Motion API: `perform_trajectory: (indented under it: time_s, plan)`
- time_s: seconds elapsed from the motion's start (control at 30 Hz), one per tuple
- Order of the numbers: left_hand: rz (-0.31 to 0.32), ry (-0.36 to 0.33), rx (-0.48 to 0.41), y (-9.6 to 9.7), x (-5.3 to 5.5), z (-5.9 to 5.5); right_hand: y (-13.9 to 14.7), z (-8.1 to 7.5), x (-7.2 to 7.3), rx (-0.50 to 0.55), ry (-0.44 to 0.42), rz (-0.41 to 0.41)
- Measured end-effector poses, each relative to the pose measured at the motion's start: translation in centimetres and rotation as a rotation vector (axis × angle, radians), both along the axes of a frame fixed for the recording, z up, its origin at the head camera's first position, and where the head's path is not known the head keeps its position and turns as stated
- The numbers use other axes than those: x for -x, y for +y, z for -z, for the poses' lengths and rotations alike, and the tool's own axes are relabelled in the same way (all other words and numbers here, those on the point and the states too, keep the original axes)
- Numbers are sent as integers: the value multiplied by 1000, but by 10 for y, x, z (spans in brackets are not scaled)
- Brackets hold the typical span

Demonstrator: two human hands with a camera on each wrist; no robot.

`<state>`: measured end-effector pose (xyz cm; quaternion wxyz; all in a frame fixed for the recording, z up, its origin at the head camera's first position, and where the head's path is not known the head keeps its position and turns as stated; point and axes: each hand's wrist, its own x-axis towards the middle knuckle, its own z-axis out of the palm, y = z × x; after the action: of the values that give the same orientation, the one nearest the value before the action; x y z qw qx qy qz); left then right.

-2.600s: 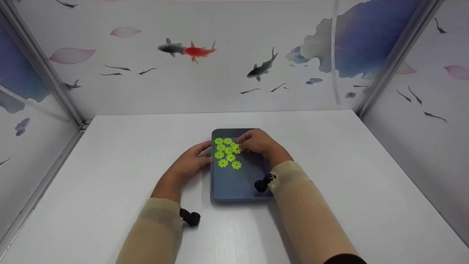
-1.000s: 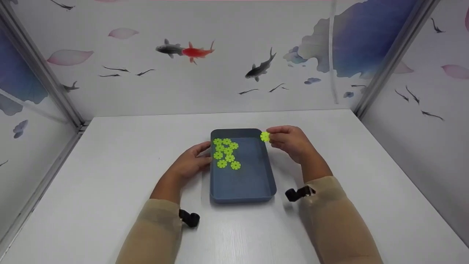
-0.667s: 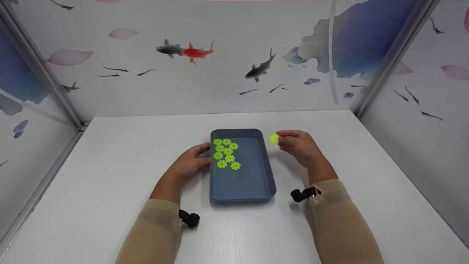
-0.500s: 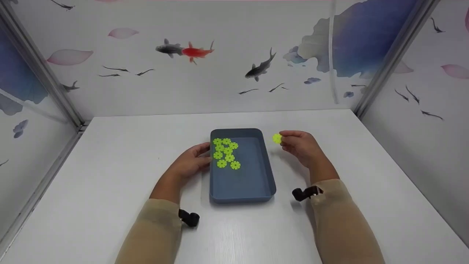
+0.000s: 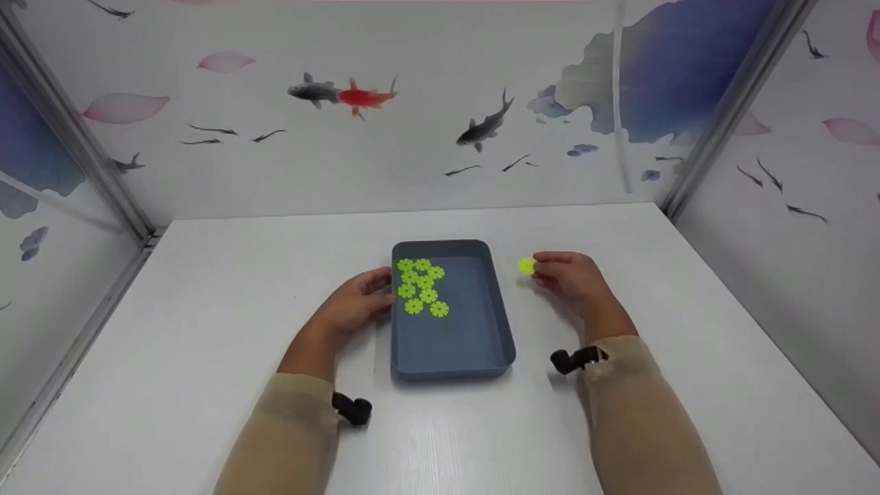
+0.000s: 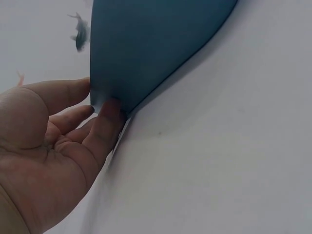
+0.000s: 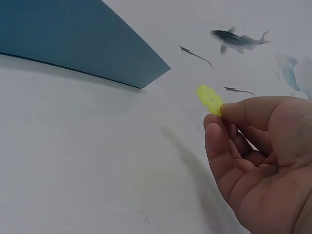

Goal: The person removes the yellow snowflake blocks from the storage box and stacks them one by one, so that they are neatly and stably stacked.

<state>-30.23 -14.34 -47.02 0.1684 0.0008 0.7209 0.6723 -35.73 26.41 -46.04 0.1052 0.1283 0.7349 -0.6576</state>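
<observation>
My right hand (image 5: 574, 280), to the right of the tray, pinches a yellow-green notched plastic disc (image 5: 526, 266) between thumb and fingertips. The right wrist view has the disc (image 7: 210, 100) tilted, with a small hole in its middle, raised over the table. My left hand (image 5: 352, 302) rests its fingers and thumb against the outer left wall of the blue-grey tray (image 5: 454, 344). Close up, the left fingertips (image 6: 111, 108) touch that wall near its lower edge. Several similar discs (image 5: 427, 295) lie in the tray's far left part, some overlapping.
A white table (image 5: 240, 275) lies under the tray. White panels painted with fish (image 5: 485, 127) stand at the back and sides, joined by metal posts (image 5: 742, 103). A small black camera sits on each wrist, such as the right camera (image 5: 567, 361).
My right hand has taken one disc out of the tray and carried it right over the rim, then slightly lower toward the table. My left hand stays at the tray's left wall.
</observation>
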Motion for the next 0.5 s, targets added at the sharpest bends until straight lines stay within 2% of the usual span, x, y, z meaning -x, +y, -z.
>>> perform_trajectory:
  time_s: [0.3,0.5]
  plan:
    - [0,-4,0,0,0,0,-1,4,-2,-80,-1,51]
    - [-5,0,-3,-1,-1,0,-4,6,-2,-20,-10,95]
